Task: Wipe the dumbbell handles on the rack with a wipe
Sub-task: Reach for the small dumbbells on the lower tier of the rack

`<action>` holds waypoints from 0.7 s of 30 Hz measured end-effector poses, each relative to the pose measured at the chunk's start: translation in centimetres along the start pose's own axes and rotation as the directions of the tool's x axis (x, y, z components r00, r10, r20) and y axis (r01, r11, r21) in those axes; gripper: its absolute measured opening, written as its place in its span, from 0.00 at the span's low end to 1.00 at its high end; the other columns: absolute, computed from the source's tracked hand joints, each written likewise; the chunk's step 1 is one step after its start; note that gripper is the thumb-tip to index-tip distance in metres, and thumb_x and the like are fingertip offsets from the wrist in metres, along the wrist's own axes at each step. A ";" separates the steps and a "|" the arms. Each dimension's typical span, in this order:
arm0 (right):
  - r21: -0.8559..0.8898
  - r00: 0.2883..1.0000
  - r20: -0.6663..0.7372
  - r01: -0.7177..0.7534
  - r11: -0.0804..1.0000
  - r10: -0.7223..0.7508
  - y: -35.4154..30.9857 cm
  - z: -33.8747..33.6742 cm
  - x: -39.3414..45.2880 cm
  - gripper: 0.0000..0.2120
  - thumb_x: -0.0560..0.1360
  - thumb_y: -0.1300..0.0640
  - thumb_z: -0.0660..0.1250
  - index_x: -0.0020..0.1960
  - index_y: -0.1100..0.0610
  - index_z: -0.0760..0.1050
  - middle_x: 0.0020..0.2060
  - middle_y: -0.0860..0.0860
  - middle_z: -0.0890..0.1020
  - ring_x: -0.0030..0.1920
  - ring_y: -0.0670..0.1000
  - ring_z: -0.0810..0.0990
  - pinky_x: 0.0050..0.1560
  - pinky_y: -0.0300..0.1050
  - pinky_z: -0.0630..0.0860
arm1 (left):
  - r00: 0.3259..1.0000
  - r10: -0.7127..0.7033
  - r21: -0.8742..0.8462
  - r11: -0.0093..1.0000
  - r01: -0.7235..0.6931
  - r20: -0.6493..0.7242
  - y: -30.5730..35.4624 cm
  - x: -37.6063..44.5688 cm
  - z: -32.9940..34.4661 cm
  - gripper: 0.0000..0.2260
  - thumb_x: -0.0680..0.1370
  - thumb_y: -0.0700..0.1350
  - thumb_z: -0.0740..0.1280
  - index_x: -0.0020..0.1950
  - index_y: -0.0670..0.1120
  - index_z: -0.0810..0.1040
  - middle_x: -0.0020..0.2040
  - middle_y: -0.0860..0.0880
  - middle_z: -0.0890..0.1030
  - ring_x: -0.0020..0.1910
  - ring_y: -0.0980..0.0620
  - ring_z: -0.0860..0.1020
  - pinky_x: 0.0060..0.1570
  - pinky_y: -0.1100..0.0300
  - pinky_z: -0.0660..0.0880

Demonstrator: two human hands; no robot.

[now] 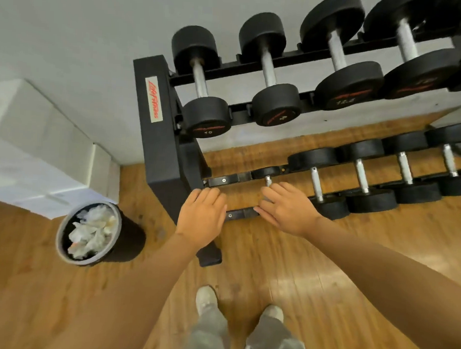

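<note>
The floor (286, 260) is brown wood, and the wall (84, 33) behind is plain grey. A black rack (159, 144) stands against the wall with two shelves of dumbbells. The top shelf holds big ones with black round ends and shiny handles; the first from the left (201, 82) has a 10 on its end. The bottom shelf, low by the floor, holds smaller ones in a row.

Both hands reach down to the left end of the bottom shelf. The left hand (200, 218) lies flat on the front rail (242, 213), fingers loose, holding nothing. The right hand (286, 209) is over the smallest dumbbell (266, 175), its fingers bent down around the handle. Only the top bit of that handle shows. A wipe may be under the fingers, but it is hidden, so I cannot tell.

A black bin (98, 234) full of crumpled white paper stands on the floor to the left of the rack. White boxes (33, 142) sit behind it. Two shoes (206, 300) show at the bottom.
</note>
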State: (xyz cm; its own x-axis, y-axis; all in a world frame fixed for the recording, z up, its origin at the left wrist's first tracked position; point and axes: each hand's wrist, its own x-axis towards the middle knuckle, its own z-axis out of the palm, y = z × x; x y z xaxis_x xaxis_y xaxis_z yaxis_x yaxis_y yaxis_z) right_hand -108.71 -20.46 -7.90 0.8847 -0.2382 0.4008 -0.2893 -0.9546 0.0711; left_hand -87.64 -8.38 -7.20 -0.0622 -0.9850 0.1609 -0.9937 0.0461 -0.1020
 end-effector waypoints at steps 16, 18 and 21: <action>0.035 0.937 -0.035 0.348 0.937 -0.347 -17.5 2.1 20.9 0.21 0.84 0.51 0.51 0.47 0.57 0.80 0.48 0.54 0.80 0.45 0.56 0.80 0.45 0.51 0.77 | 0.928 -0.224 -0.054 0.974 0.218 -0.296 -17.6 -17.8 -4.0 0.14 0.80 0.46 0.60 0.56 0.40 0.81 0.54 0.43 0.81 0.51 0.43 0.80 0.52 0.50 0.75; 0.051 0.925 -0.047 0.379 0.924 -0.377 -20.7 3.0 23.9 0.21 0.84 0.51 0.51 0.47 0.57 0.80 0.48 0.54 0.80 0.45 0.56 0.79 0.45 0.51 0.76 | 0.918 -0.246 -0.019 0.967 0.253 -0.310 -20.6 -20.5 -4.1 0.14 0.80 0.46 0.61 0.56 0.40 0.82 0.54 0.42 0.82 0.51 0.43 0.80 0.53 0.50 0.74; 0.098 0.907 -0.059 0.421 0.902 -0.417 -25.1 4.3 27.7 0.19 0.83 0.51 0.53 0.49 0.57 0.81 0.49 0.54 0.81 0.48 0.56 0.80 0.47 0.51 0.77 | 0.905 -0.305 0.037 0.943 0.330 -0.297 -24.5 -24.2 -4.7 0.15 0.79 0.46 0.60 0.56 0.40 0.82 0.54 0.43 0.82 0.51 0.44 0.81 0.54 0.52 0.71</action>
State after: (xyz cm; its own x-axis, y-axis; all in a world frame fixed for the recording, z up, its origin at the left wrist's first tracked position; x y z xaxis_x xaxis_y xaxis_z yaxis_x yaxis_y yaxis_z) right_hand -75.39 -3.86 -2.48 0.9013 0.1927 0.3879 0.1475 -0.9786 0.1434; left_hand -62.26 15.10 -3.99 0.2194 -0.8557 0.4687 -0.9544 -0.2880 -0.0790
